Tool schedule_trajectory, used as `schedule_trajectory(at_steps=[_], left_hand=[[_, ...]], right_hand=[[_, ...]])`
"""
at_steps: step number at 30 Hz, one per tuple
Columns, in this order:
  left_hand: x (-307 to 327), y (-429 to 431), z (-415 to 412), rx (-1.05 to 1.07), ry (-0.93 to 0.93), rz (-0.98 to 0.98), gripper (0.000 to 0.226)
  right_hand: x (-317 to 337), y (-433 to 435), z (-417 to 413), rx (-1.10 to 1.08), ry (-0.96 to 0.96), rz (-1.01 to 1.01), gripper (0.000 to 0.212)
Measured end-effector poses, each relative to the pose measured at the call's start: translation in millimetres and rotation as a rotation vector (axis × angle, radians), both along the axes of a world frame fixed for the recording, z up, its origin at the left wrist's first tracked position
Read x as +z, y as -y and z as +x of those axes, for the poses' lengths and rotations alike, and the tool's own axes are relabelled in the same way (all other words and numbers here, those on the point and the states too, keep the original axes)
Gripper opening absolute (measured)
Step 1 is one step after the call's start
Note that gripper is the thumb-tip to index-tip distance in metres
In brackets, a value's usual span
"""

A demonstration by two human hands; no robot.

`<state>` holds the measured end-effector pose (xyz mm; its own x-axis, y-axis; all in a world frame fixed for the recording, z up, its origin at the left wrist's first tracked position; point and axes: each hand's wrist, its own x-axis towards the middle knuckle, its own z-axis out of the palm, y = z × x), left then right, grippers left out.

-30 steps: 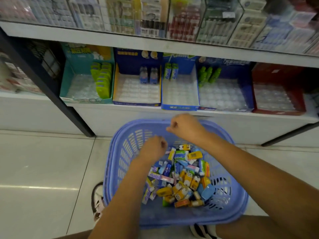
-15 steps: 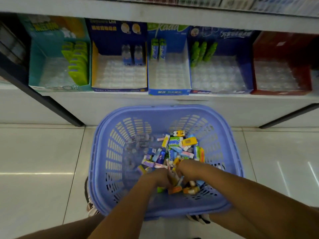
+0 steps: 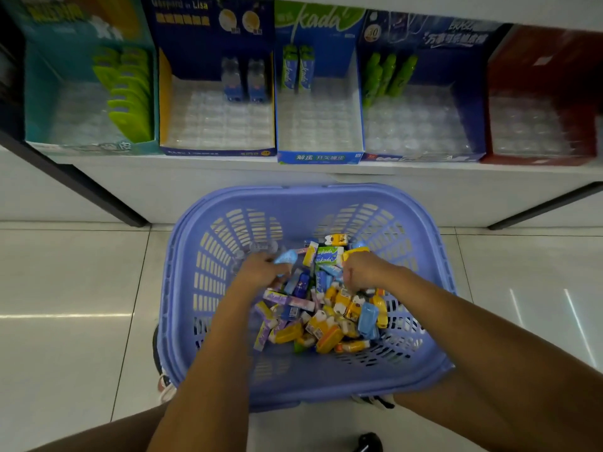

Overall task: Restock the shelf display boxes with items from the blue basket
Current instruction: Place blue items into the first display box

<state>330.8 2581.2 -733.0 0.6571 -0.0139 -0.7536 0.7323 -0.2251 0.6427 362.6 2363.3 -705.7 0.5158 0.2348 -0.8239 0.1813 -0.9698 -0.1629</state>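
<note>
Both hands down in the blue basket, picking stock for the shelf

Head view: the left hand (image 3: 261, 272) and right hand (image 3: 362, 270) are knuckles-up, fingers curled down into the heap of small packets (image 3: 329, 321) in the blue basket (image 3: 310, 194), which sits on the floor just below the shelf (image 3: 195, 163). I cannot tell whether either hand actually has a packet in its grip (the fingertips are buried). Best to gather one kind at a time, say the green-and-white packets (image 3: 329, 255) between the hands, which look to match the middle box (image 3: 319, 132). Five display boxes (image 3: 215, 125) stand side by side, mostly bare trays; the red box (image 3: 538, 125) shows no stock. The upper shelf (image 3: 489, 11) may crowd the reach, and the mixed heap hides matching pieces.
</note>
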Motion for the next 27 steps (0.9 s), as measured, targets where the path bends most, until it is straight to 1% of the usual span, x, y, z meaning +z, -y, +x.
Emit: schedule_trajectory(at_steps=[2, 4, 6, 9, 12, 13, 14, 15, 16, 17, 19, 21, 22, 24, 27], left_hand=[[6, -8, 1, -0.072, 0.046, 0.064, 0.036], [11, -10, 1, -0.11, 0.076, 0.061, 0.035], [16, -10, 0, -0.135, 0.095, 0.041, 0.034], [23, -10, -1, -0.143, 0.123, 0.023, 0.03], [36, -11, 1, -0.053, 0.113, -0.117, 0.031], [41, -12, 2, -0.031, 0.109, -0.177, 0.031], [48, -15, 2, -0.016, 0.113, -0.236, 0.028], [56, -19, 4, 0.0, 0.123, -0.294, 0.024], [64, -23, 5, 0.019, 0.136, -0.347, 0.02], [73, -28, 6, 0.04, 0.15, -0.389, 0.017], [92, -39, 9, 0.092, 0.182, -0.456, 0.012], [114, -51, 11, 0.167, 0.237, -0.525, 0.008], [125, -57, 13, 0.215, 0.276, -0.56, 0.01], [145, -69, 14, 0.306, 0.38, -0.604, 0.017], [165, -86, 12, 0.412, 0.516, -0.637, 0.021]], right_hand=[[-1, 2, -14, 0.239, -0.08, -0.093, 0.02], [-3, 4, -30, 0.496, -0.121, -0.16, 0.017], [-8, 7, -43, 0.716, -0.068, -0.196, 0.019], [-13, 8, -49, 0.824, 0.014, -0.194, 0.028], [-9, 8, -43, 0.853, -0.007, -0.235, 0.032], [-5, 7, -40, 0.776, -0.04, -0.238, 0.029], [-1, 7, -36, 0.666, -0.068, -0.201, 0.023], [4, 7, -32, 0.499, -0.092, -0.132, 0.025], [11, 6, -26, 0.324, -0.096, -0.046, 0.03], [22, 3, -19, 0.151, -0.085, 0.058, 0.03], [47, -9, -5, -0.108, -0.016, 0.28, 0.027], [75, -28, 6, -0.278, 0.089, 0.518, 0.02], [89, -40, 11, -0.353, 0.132, 0.633, 0.017], [116, -65, 21, -0.487, 0.186, 0.841, 0.019], [150, -99, 36, -0.599, 0.33, 1.041, 0.023]])
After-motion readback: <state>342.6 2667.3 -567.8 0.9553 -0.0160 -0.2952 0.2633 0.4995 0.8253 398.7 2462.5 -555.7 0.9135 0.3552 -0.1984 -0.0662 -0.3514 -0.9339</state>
